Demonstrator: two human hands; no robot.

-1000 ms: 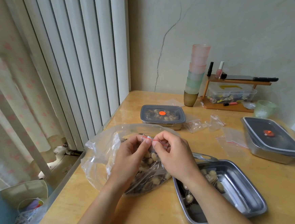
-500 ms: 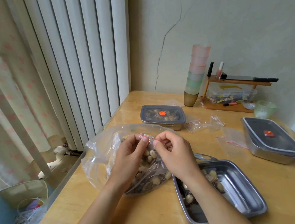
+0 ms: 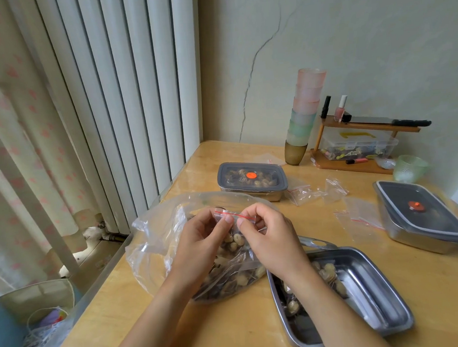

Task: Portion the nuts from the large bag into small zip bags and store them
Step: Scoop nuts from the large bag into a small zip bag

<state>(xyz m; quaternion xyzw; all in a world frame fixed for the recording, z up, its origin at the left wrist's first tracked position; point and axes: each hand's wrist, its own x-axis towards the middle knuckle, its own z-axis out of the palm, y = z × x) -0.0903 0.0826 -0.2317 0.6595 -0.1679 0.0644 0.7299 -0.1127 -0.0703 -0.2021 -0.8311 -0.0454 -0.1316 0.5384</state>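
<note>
A small zip bag [image 3: 235, 231] with a red seal strip and a few nuts inside hangs between my hands. My left hand [image 3: 200, 244] pinches the strip's left part, and my right hand [image 3: 271, 238] pinches its right part. Beneath them the large clear bag [image 3: 156, 239] of nuts lies crumpled on the wooden table [image 3: 262, 332]. An open steel tray [image 3: 374, 293] holding filled small bags sits under my right forearm.
A lidded steel box [image 3: 251, 179] with nuts stands behind the large bag; another lidded box [image 3: 422, 213] is at the right. Empty zip bags [image 3: 357, 215] lie between them. Stacked cups [image 3: 303, 118], a wooden shelf [image 3: 366, 127] and a green bowl [image 3: 409, 168] line the wall.
My fingers have shifted along the red seal strip, the right hand sliding a little to the right; the bag has stayed over the large bag.
</note>
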